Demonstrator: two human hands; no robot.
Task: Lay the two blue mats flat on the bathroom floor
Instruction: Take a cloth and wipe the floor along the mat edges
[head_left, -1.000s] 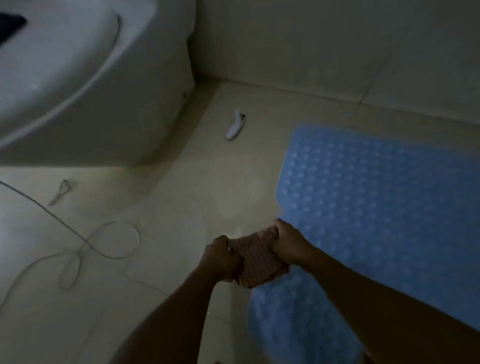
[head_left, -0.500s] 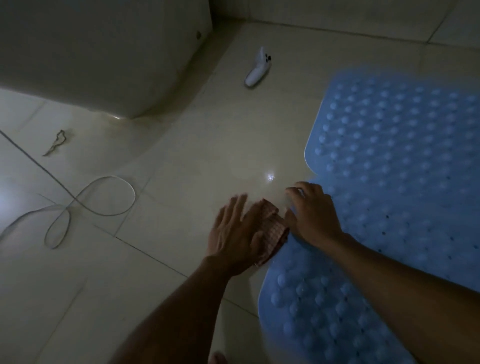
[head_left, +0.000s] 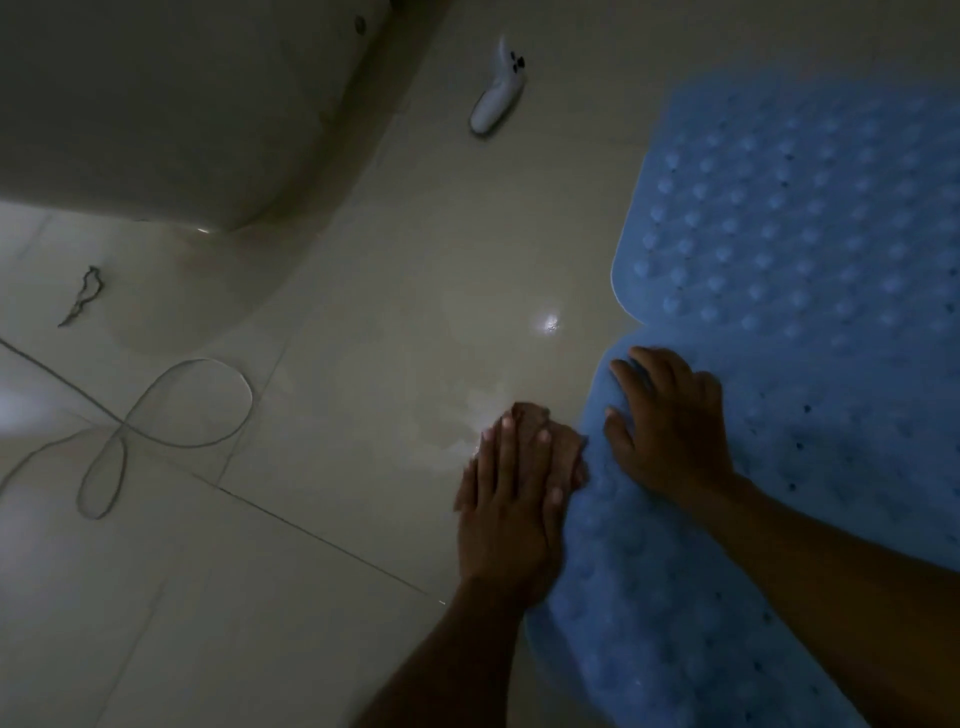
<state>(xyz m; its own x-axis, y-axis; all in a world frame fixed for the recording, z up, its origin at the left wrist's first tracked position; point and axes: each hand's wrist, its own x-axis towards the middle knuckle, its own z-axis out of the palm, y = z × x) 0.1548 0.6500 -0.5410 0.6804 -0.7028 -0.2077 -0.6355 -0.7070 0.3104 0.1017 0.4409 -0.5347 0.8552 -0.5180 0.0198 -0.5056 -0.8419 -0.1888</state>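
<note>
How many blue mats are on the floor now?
2. The far blue mat lies at the upper right; the near blue mat lies below it, under the right hand. Both leave the frame.

1. Far blue mat (head_left: 805, 208) runs off the right edge; near blue mat (head_left: 649, 597) runs off right and bottom (full extent unknown).
2. Right hand (head_left: 670, 431) and its forearm cover part of the near blue mat.
3. Pinkish cloth (head_left: 569, 449) is mostly under the left hand (head_left: 506, 509); shape and pattern unreadable.
4. White fixture (head_left: 182, 104) is cut by the top and left edges; can't tell what it is.
5. Cable (head_left: 171, 400) exits the left edge, ends unseen.
6. Dark scrap (head_left: 83, 293) is too small to identify.
</note>
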